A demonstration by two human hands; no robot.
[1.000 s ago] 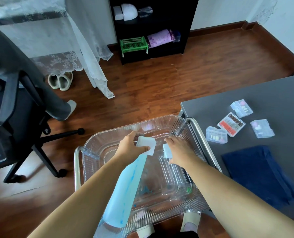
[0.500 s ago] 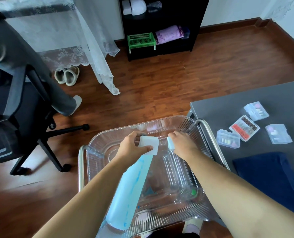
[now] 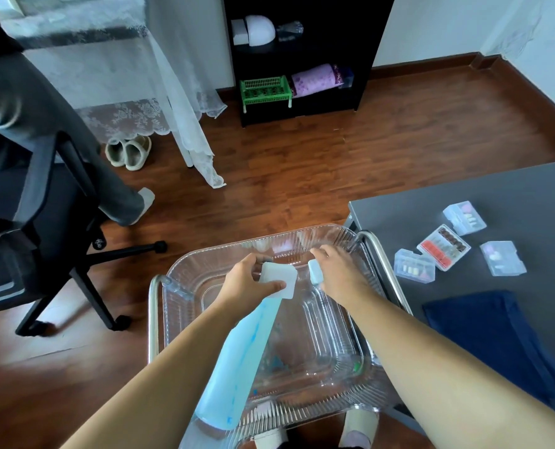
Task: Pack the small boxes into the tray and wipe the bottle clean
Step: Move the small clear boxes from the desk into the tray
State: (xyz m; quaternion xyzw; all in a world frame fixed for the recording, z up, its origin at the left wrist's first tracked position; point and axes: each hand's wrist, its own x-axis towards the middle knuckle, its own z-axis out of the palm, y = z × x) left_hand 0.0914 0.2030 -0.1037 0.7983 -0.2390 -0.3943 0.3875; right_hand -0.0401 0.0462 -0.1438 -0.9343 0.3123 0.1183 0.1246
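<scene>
A long light-blue bottle point(image 3: 237, 361) slants over the clear ribbed tray point(image 3: 185, 273), its white top point(image 3: 277, 280) pointing away from me. My left hand point(image 3: 245, 281) grips that white top. Just to its right, my right hand point(image 3: 337, 277) pinches a small pale blue piece point(image 3: 315, 272) above the tray; I cannot tell whether it is a cap or a box. Several small clear boxes lie on the grey table point(image 3: 496, 196): one with a red insert point(image 3: 443, 247), others beside it point(image 3: 414, 265), point(image 3: 502, 257), point(image 3: 463, 218). A dark blue cloth point(image 3: 493, 338) lies nearer me.
The tray sits on a metal-framed cart point(image 3: 153, 306) against the table's left edge. A black office chair point(image 3: 43, 241) stands to the left, with a person's leg point(image 3: 101, 176) by it. A black shelf unit point(image 3: 302, 59) stands far back on the wooden floor.
The view has drifted, so the table and tray sit a little further right. Both hands keep their holds above the tray; the gap between the white top and the small piece stays narrow.
</scene>
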